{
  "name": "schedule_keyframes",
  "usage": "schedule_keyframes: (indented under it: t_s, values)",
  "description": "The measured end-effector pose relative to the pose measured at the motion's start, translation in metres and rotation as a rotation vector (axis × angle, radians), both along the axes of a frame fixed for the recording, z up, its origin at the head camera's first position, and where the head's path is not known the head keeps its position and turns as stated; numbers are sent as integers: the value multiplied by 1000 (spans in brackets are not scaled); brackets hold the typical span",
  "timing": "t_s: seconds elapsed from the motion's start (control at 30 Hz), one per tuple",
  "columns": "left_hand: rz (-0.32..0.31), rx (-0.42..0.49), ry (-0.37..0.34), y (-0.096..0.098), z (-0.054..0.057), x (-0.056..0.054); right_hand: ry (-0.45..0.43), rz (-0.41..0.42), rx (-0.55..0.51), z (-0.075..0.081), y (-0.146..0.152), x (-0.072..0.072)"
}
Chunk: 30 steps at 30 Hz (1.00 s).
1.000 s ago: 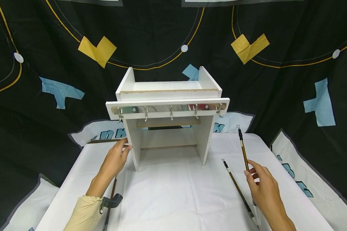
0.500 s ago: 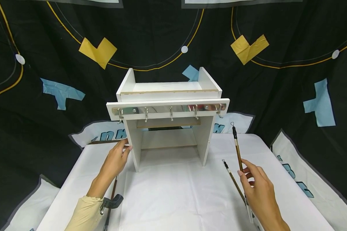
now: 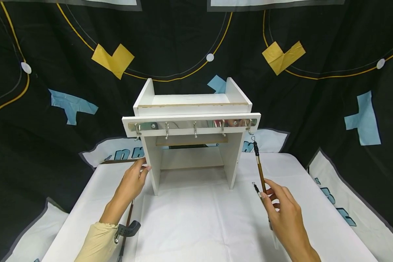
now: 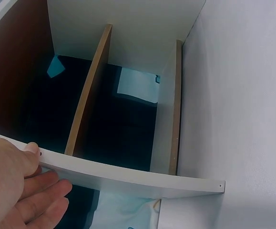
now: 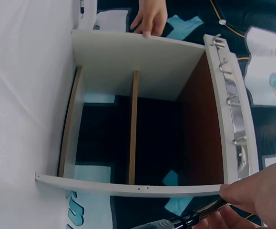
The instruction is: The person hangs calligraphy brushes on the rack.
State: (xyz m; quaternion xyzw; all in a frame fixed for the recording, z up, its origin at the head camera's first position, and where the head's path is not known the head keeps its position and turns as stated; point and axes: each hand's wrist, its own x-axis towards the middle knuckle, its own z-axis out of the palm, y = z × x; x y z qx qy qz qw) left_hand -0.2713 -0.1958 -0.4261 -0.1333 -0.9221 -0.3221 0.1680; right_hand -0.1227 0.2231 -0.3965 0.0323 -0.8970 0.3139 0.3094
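Note:
A small white shelf unit (image 3: 191,159) stands on the cloth, a strip of metal hooks (image 3: 194,124) across its front. Beside its left side panel is my left hand (image 3: 127,185); in the left wrist view the thumb (image 4: 32,149) touches the panel's front edge, with the other fingers along the outer side. My right hand (image 3: 283,214) pinches a calligraphy brush (image 3: 259,166) by its brown handle, hanging loop up, right of the shelf. In the right wrist view the brush (image 5: 190,219) lies close by the shelf's edge. Another brush (image 3: 257,189) lies behind this hand, mostly hidden.
On the left, a thin brown-handled brush (image 3: 128,214) lies partly under the left wrist, which wears a dark band (image 3: 128,229). White cloth (image 3: 186,225) covers the table. A black curtain (image 3: 180,36) with yellow and blue tape hangs behind the shelf.
My right hand has moved left with the brush, closer to the shelf's right side, and now covers most of the brush lying on the table. The left hand stays at the side panel.

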Motion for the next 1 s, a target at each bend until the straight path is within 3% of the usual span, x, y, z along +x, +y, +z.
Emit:
schedule_keyframes:
  t_s: [0.2,0.73,1.0]
  values:
    - [-7,7,25,1,1,1,-2,19,10,0,-4,-2]
    - [3,4,7,1,1,1,71,118,-35,-5,-19,-12]
    - [5,6,0,0,0,1,59,141,-48,-6,-29,-16]
